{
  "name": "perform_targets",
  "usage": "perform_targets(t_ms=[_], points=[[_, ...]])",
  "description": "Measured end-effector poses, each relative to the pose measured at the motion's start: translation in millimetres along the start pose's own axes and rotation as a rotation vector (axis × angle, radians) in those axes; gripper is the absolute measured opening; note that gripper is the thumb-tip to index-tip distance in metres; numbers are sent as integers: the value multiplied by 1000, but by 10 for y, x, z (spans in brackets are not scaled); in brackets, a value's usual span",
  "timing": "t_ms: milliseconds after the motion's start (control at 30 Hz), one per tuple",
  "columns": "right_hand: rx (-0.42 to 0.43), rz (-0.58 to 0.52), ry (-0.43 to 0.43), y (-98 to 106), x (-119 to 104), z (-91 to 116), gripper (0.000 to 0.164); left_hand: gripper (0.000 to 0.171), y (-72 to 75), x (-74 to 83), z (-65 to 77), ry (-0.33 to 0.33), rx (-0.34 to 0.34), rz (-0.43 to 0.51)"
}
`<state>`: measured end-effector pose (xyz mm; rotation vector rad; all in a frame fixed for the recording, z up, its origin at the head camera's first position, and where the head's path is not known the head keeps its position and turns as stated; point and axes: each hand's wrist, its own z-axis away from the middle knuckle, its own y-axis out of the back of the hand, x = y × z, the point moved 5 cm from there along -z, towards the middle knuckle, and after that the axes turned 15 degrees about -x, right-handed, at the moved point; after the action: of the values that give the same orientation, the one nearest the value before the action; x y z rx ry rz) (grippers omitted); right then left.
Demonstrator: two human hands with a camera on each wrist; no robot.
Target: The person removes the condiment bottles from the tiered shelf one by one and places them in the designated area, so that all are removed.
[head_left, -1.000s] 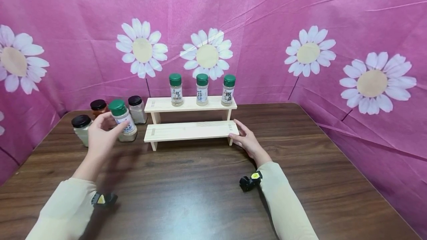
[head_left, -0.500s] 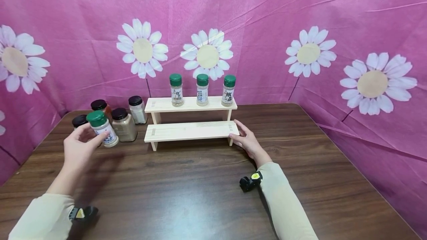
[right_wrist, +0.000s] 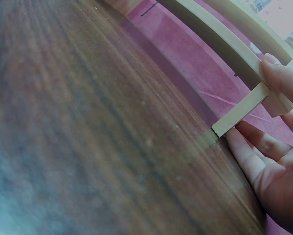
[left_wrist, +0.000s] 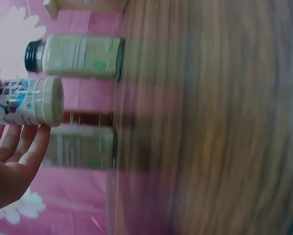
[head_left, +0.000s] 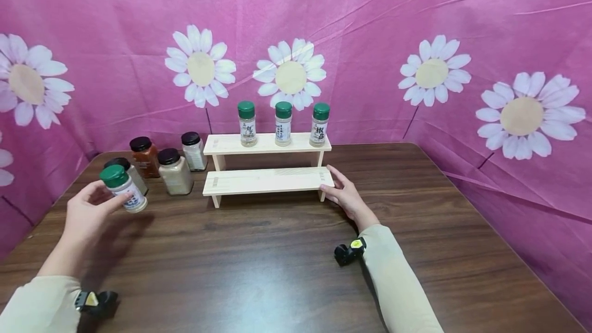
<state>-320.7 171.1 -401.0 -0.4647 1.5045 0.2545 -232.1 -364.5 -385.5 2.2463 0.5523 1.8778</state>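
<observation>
At the left side of the table, my left hand [head_left: 88, 212] grips a green-capped spice bottle [head_left: 126, 189], tilted. In the left wrist view the clear base of that spice bottle [left_wrist: 48, 101] is off the table, with fingers below its label. My right hand [head_left: 348, 197] holds the right end of the lower tier of a two-tier wooden rack [head_left: 268, 181]. From the right wrist, the thumb lies against the shelf's edge and the other fingers are beside the rack's leg [right_wrist: 241, 108]. Three green-capped bottles [head_left: 283, 124] stand upright on the upper tier.
Behind the held bottle stand several black-capped square jars: a pale one [head_left: 176, 172], a red-brown one [head_left: 146, 158], a whitish one [head_left: 194, 152], and one partly hidden [head_left: 136, 176]. A pink flowered cloth [head_left: 361, 40] hangs behind the wooden table [head_left: 259, 261].
My left hand has carried the spice bottle leftward and nearer, away from in front of the pale jar, which is now uncovered. The right hand has kept its hold on the rack.
</observation>
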Motion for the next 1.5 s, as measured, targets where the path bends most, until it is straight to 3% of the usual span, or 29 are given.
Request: perform_targets(t_ms=[67, 300, 467, 700, 933, 1133, 1433, 1500], points=[[-3, 1, 0, 1, -7, 0, 69, 35, 40, 13, 20, -2, -26, 27], [-3, 13, -5, 5, 2, -4, 69, 26, 164, -73, 96, 2, -58, 299], [-2, 15, -4, 8, 7, -8, 69, 26, 257, -191, 104, 25, -62, 313], [-2, 6, -1, 8, 0, 3, 68, 24, 321, -270, 92, 38, -86, 452], [-7, 6, 5, -1, 0, 16, 69, 26, 368, -334, 106, 112, -93, 418], [-14, 6, 0, -10, 2, 10, 68, 27, 372, -325, 135, 134, -102, 371], [-11, 7, 2, -12, -12, 15, 68, 27, 262, -30, 256, 212, -93, 166], [-15, 7, 6, -12, -16, 14, 69, 26, 238, 43, 281, 221, -90, 174]])
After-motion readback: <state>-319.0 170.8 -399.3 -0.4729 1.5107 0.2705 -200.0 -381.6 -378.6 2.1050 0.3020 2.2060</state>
